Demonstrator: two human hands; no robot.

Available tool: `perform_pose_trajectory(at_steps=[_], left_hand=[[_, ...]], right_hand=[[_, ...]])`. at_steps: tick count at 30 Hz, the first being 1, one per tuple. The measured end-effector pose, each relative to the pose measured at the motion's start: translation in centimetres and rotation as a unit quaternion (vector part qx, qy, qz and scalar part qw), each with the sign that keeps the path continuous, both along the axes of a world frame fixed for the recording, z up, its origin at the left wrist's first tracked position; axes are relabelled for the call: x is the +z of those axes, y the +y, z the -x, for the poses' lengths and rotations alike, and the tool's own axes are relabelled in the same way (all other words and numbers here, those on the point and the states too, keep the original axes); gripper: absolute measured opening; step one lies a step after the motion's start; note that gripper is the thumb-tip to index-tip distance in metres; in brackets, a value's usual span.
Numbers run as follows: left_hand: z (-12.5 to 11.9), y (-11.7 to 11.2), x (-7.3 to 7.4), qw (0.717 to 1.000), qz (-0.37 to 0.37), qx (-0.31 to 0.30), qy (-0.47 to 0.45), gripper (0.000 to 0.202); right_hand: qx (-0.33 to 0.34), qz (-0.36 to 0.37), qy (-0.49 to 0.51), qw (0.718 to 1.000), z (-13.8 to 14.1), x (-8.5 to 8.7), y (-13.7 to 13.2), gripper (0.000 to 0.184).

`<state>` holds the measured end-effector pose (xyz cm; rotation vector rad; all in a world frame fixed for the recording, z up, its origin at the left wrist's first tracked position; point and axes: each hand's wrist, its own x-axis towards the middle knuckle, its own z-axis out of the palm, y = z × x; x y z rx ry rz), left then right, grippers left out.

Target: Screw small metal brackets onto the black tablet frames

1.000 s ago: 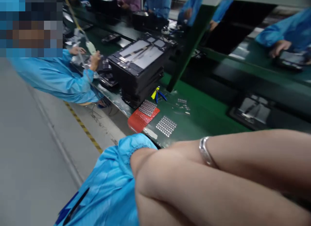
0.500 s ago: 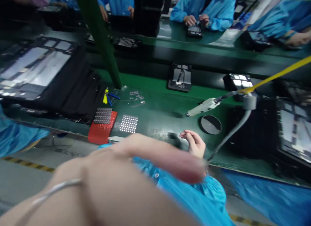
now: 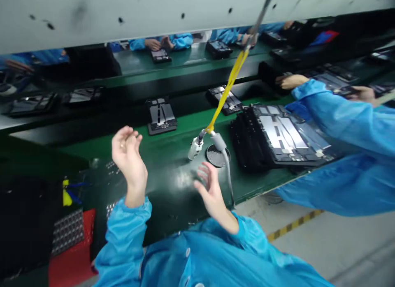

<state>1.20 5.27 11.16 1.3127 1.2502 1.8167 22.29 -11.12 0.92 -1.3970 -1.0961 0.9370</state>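
My left hand (image 3: 131, 159) is raised above the left part of the green bench, palm up, its fingers loosely bent and apart, with nothing visible held in it. My right hand (image 3: 211, 188) hovers lower, near the bench's front, its thumb and fingers spread and nothing between them. Just beyond my right hand are a round dark dish (image 3: 217, 156) of small pieces and a pale electric screwdriver (image 3: 195, 149), which hangs from a yellow band (image 3: 228, 89). A tablet-like device (image 3: 161, 116) with its inside exposed lies farther back, between my two hands.
To the right stands a stack of opened devices (image 3: 284, 133), with a co-worker's sleeve (image 3: 327, 110) reaching across behind it. A red mat (image 3: 72, 266), a tray of small parts (image 3: 68, 232) and blue-handled pliers (image 3: 75, 192) lie left. A white beam (image 3: 154, 15) crosses overhead.
My left hand, large and blurred close to the camera before, is now farther away over the bench. My right hand's fingers have spread. The view has turned to the right.
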Motion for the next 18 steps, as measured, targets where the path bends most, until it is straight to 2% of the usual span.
perform_pose_trajectory(at_steps=[2,4,6,8,10,12,15,18], left_hand=[[-0.5,2.8,-2.7,0.998,0.032,0.023,0.057,0.031],[0.5,5.8,-5.1,0.982,0.092,0.027,0.162,0.046],[2.1,9.2,-7.1,0.953,0.168,-0.01,0.253,0.077],[3.4,12.2,-8.6,0.913,0.246,-0.047,0.323,0.1],[4.1,14.3,-9.8,0.881,0.282,-0.067,0.373,0.097],[4.4,15.3,-10.5,0.866,0.277,-0.079,0.409,0.083],[4.5,15.4,-11.0,0.859,0.251,-0.09,0.438,0.076],[4.3,15.3,-10.9,0.867,0.233,-0.092,0.431,0.06]], right_hand=[[0.119,0.025,0.009,0.993,-1.4,2.5,-3.0,0.078],[0.233,0.049,0.017,0.971,-3.0,4.5,-5.7,0.075],[0.313,0.082,0.015,0.946,-4.3,5.4,-7.0,0.073],[0.344,0.119,-0.004,0.931,-4.9,5.3,-6.8,0.067],[0.35,0.149,-0.033,0.924,-4.9,4.6,-5.6,0.063],[0.36,0.167,-0.06,0.916,-4.5,3.7,-4.4,0.063],[0.381,0.176,-0.085,0.904,-4.1,2.7,-3.4,0.062],[0.378,0.175,-0.103,0.903,-4.1,2.0,-3.1,0.062]])
